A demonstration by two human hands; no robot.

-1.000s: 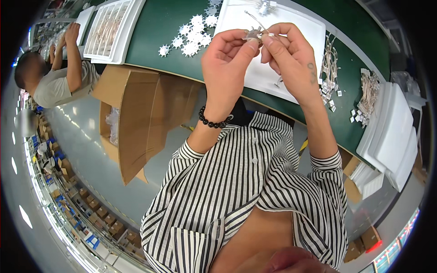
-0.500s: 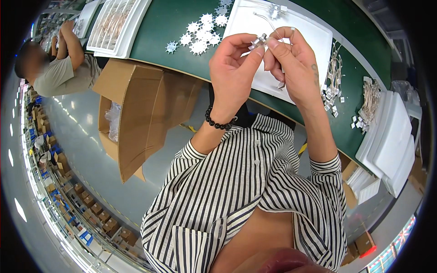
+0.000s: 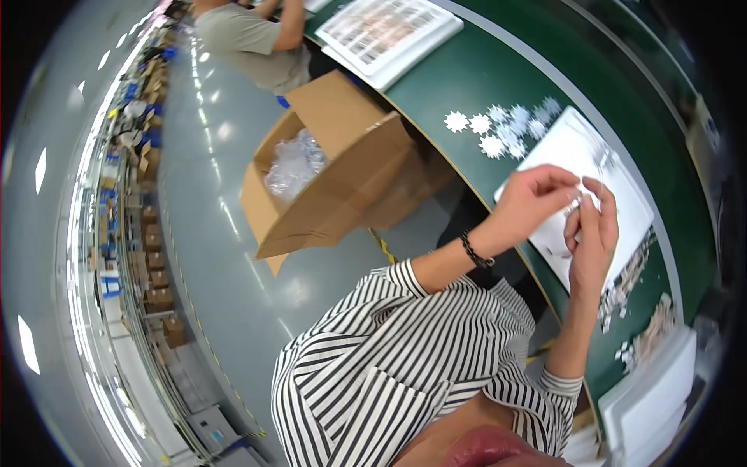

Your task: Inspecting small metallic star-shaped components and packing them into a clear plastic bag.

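Note:
Over the white tray (image 3: 634,208), my left hand (image 3: 533,204) and my right hand (image 3: 595,237) meet at the fingertips. Both are closed in a pinch on a small silvery metal part (image 3: 574,205), mostly covered by the fingers and blurred. Thin wired pieces (image 3: 604,156) lie at the tray's far side. Beyond my left hand, several flat, star-shaped metal plates (image 3: 510,128) are spread and partly stacked on the green table (image 3: 436,86). To the right of my right hand lies a bunch of wires with small white ends (image 3: 618,300).
A second wire bunch (image 3: 650,335) lies nearer a stack of white trays (image 3: 654,389) at lower right. An open cardboard box (image 3: 342,183) holding clear plastic stands left of the table. Farther off are a sectioned white tray (image 3: 436,39) and a person in a grey shirt (image 3: 241,35).
My view has swung left, so the table and hands appear farther right. Both hands stay together over the tray, with the metal part now more hidden between the fingertips.

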